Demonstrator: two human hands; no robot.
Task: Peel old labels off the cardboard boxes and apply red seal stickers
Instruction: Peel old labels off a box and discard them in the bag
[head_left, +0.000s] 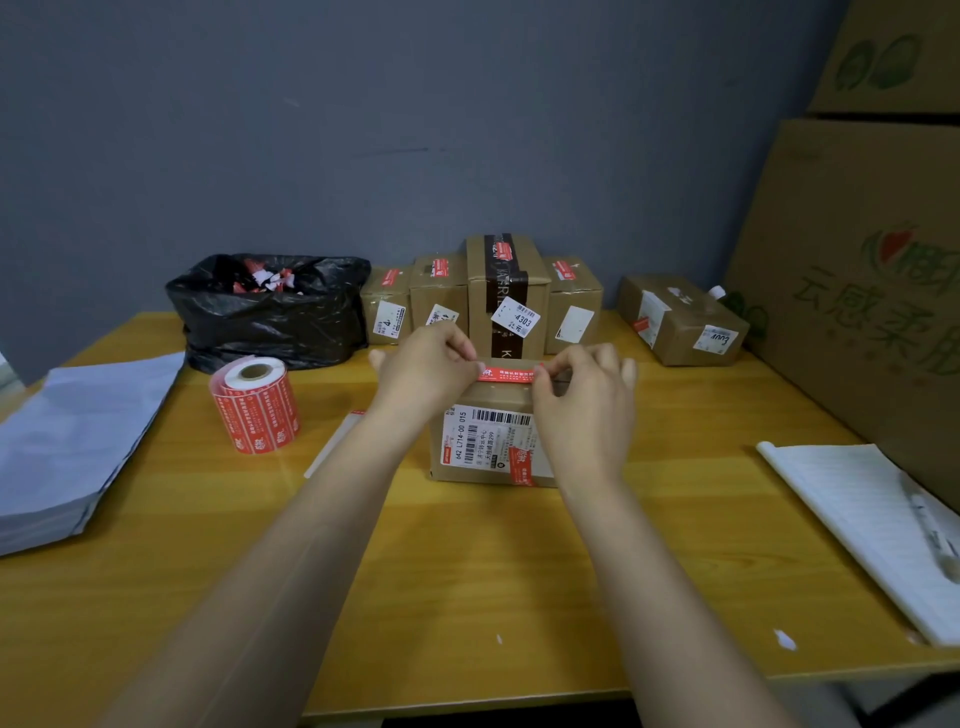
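Observation:
A small cardboard box (488, 410) stands mid-table with a white shipping label (480, 439) and a red sticker on its front face. Just above its top edge a red seal sticker (506, 374) is stretched flat between my hands. My left hand (423, 371) pinches its left end and my right hand (584, 400) pinches its right end. A roll of red seal stickers (255, 408) stands to the left. A strip of backing paper (332, 441) lies between roll and box.
Several sealed boxes (506, 293) line the wall, one more box (680, 319) to the right. A black rubbish bag (270, 309) holds peeled scraps. Grey mailer bags (78, 436) are stacked left, a notebook with pen (878, 530) right, large cartons (857, 291) far right.

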